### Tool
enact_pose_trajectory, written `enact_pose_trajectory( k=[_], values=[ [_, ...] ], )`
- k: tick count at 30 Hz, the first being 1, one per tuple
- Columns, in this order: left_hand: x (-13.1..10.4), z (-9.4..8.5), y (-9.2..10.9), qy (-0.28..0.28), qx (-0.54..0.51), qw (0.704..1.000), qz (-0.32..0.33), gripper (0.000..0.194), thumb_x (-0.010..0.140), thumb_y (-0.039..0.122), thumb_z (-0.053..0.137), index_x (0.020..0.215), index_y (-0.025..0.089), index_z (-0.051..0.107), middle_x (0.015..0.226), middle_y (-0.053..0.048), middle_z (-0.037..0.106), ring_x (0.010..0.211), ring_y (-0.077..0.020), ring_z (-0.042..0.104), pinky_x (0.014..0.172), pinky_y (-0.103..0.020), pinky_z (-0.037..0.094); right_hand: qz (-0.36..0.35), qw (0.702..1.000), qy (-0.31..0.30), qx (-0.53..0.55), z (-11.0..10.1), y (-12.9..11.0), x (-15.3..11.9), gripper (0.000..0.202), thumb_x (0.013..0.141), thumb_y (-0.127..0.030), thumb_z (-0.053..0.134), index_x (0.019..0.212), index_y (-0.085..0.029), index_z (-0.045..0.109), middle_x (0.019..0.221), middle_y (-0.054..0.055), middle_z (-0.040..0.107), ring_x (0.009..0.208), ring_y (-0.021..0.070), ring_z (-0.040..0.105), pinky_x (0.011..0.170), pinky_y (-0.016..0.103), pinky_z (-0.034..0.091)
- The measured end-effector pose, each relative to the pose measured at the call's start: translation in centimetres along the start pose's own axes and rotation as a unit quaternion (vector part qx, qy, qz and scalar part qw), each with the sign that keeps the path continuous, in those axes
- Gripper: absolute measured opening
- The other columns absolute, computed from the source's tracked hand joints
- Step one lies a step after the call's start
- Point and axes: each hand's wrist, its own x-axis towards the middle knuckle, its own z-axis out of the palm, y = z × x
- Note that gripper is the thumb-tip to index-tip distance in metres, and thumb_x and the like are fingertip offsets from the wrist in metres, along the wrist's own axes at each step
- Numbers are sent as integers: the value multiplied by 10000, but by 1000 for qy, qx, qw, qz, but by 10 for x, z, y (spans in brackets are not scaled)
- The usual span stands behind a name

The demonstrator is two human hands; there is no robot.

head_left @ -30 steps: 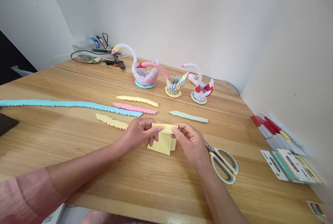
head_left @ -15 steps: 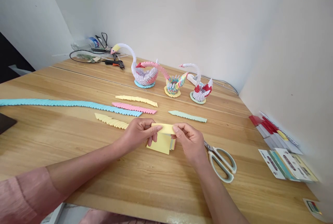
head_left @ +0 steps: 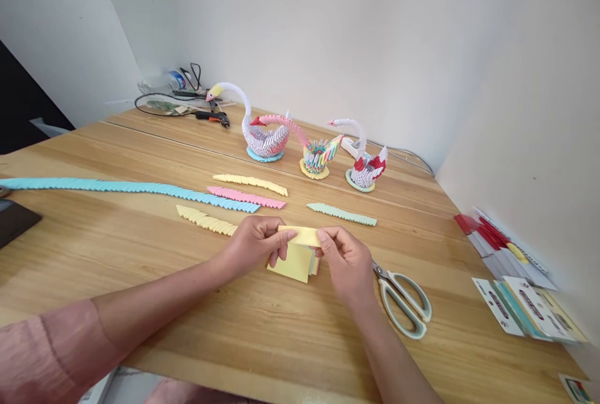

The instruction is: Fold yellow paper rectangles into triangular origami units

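A folded strip of yellow paper [head_left: 305,237] is stretched between my two hands, just above the table. My left hand [head_left: 257,241] pinches its left end between thumb and fingers. At the right end, my right hand [head_left: 345,259] grips it the same way. Beneath the strip lies a stack of yellow paper squares [head_left: 291,264], with other pale colours peeking out on its right side. Scissors [head_left: 404,301] with white-green handles rest beside my right hand, blades partly hidden behind it. A pale yellow folded-paper chain [head_left: 202,219] runs partly behind my left hand.
Three paper swans [head_left: 266,141] stand at the back. Chains in blue [head_left: 131,187], pink [head_left: 246,197], yellow [head_left: 250,182] and green [head_left: 341,213] lie across the table. A glue gun [head_left: 213,117] and bottle [head_left: 164,82] sit back left; paper packs [head_left: 527,307] lie right.
The view has shifted slightly, so the table and its objects appear a little further right and lower. Both hands keep their hold on the yellow strip, with hardly any change in pose.
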Motion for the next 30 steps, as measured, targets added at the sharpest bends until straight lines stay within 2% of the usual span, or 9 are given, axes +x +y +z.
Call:
enact_pose_trajectory(
  k=[4, 8, 12, 17, 21, 22, 25, 26, 30],
  values=[
    [-1, 0, 2, 3, 18, 1000, 14, 420, 823, 438, 542, 528, 139, 541, 405, 15, 526, 357, -66, 448, 405, -170, 338, 0, 1000, 2, 6, 0, 2, -1, 263, 829, -409, 530, 705, -184, 579, 581, -17, 551, 500, 116, 508, 478, 228, 410],
    [-2, 1, 3, -15, 12, 999, 26, 407, 809, 435, 561, 531, 139, 537, 448, 5, 559, 366, -65, 459, 403, -170, 348, 45, 993, -73, 81, 1, -1, 2, 269, 749, -430, 625, 852, -183, 597, 654, -10, 588, 573, 134, 552, 505, 230, 430],
    [-3, 2, 3, -28, 25, 999, 33, 393, 822, 414, 547, 543, 137, 537, 448, 5, 550, 369, -65, 455, 403, -169, 334, 60, 988, -120, 76, 3, -4, 2, 248, 739, -410, 643, 725, -164, 616, 590, -17, 566, 518, 106, 496, 485, 217, 396],
    [-1, -1, 5, -24, 38, 998, 36, 409, 828, 423, 539, 534, 139, 535, 443, 10, 540, 374, -66, 462, 412, -167, 345, 60, 992, -81, 80, -5, -2, 6, 268, 733, -417, 658, 655, -167, 604, 549, -24, 557, 486, 103, 489, 473, 220, 399],
    [0, -5, 4, -9, 45, 998, 32, 401, 833, 409, 535, 535, 140, 539, 412, 19, 522, 368, -67, 460, 419, -167, 351, 48, 994, -4, 96, -20, 1, 12, 260, 726, -422, 666, 679, -173, 610, 606, -1, 612, 552, 126, 545, 569, 252, 468],
    [0, -6, 4, -8, 46, 998, 31, 402, 834, 409, 534, 535, 140, 541, 402, 21, 516, 365, -67, 457, 419, -168, 351, 43, 994, -6, 104, -22, 0, 13, 263, 733, -430, 657, 701, -174, 609, 649, 9, 630, 579, 131, 561, 597, 261, 479],
    [-1, -5, 5, -8, 47, 998, 40, 398, 824, 404, 547, 527, 140, 540, 416, 20, 520, 367, -66, 460, 415, -169, 350, 70, 983, -123, 118, -18, -1, 11, 274, 731, -420, 661, 861, -182, 617, 692, 3, 642, 602, 137, 579, 569, 253, 475],
    [-1, -4, 5, -6, 46, 998, 44, 395, 820, 400, 553, 523, 139, 538, 426, 20, 523, 370, -65, 462, 413, -168, 349, 80, 978, -159, 111, -15, -2, 10, 261, 720, -405, 673, 835, -179, 614, 655, -7, 630, 578, 130, 564, 539, 241, 458],
    [-1, 1, 2, -17, 0, 999, 32, 371, 802, 392, 570, 534, 137, 536, 472, 17, 544, 379, -59, 463, 406, -168, 347, 78, 980, -166, 84, -3, -1, 5, 235, 750, -372, 637, 667, -162, 575, 637, 2, 629, 526, 102, 511, 497, 221, 414]
  ],
)
